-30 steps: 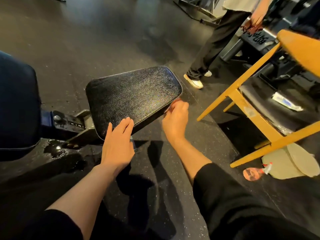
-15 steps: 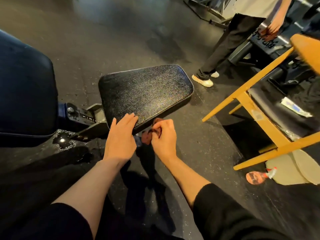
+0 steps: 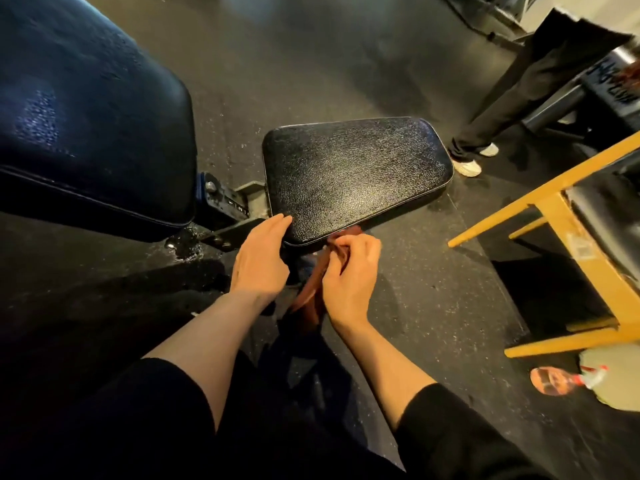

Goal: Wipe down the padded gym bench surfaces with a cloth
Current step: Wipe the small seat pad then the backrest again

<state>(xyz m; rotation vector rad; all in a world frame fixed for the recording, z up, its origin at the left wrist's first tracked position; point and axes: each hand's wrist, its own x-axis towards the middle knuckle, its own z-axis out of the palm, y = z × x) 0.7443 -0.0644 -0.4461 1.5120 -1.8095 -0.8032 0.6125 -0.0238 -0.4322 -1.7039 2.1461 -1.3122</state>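
The black padded seat pad [image 3: 356,174] of the gym bench lies in the middle of the view, glistening with droplets. The large dark back pad [image 3: 86,109] fills the upper left, wet in patches. My left hand [image 3: 259,258] rests with straight fingers on the seat pad's near corner. My right hand [image 3: 349,271] pinches a reddish-brown cloth [image 3: 311,289] against the seat pad's near edge; the cloth hangs down below my fingers, partly hidden by them.
The bench's metal hinge bracket [image 3: 228,202] joins the two pads. A yellow-framed rack [image 3: 571,216] stands at the right, with a spray bottle [image 3: 568,379] on the floor by its foot. Another person's legs [image 3: 502,98] stand beyond the seat pad on the dark rubber floor.
My right hand slid from the seat pad's right side along its near edge toward my left hand, and the cloth now hangs from it. The view shifted; my left hand stays at the corner.
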